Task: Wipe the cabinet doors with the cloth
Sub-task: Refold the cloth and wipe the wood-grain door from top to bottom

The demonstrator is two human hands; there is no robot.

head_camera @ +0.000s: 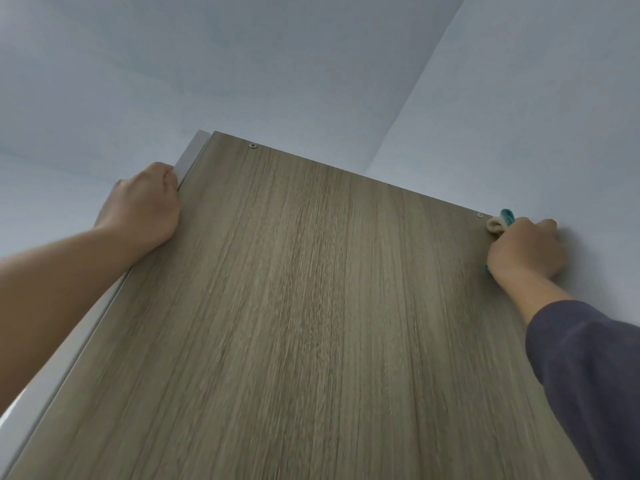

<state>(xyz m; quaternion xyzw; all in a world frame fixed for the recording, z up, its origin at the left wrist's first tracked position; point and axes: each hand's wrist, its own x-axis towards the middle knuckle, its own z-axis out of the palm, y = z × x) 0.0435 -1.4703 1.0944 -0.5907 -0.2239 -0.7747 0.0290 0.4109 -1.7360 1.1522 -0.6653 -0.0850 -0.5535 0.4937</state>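
Note:
A tall wood-grain cabinet door point(311, 306) fills the middle of the head view, seen from below. My left hand point(145, 206) grips its pale left edge point(188, 161) near the top corner. My right hand point(524, 251) is closed around a folded cloth point(500, 223), cream with a teal side, pressed at the door's upper right corner. Most of the cloth is hidden inside my fist. Two small screws sit near the door's top edge, one point(254, 145) at the left and one point(480, 215) at the right.
A white ceiling point(242, 64) spreads above the door, and a white wall point(554, 116) rises to the right, right behind my right hand. My dark sleeve point(588, 368) covers the right forearm.

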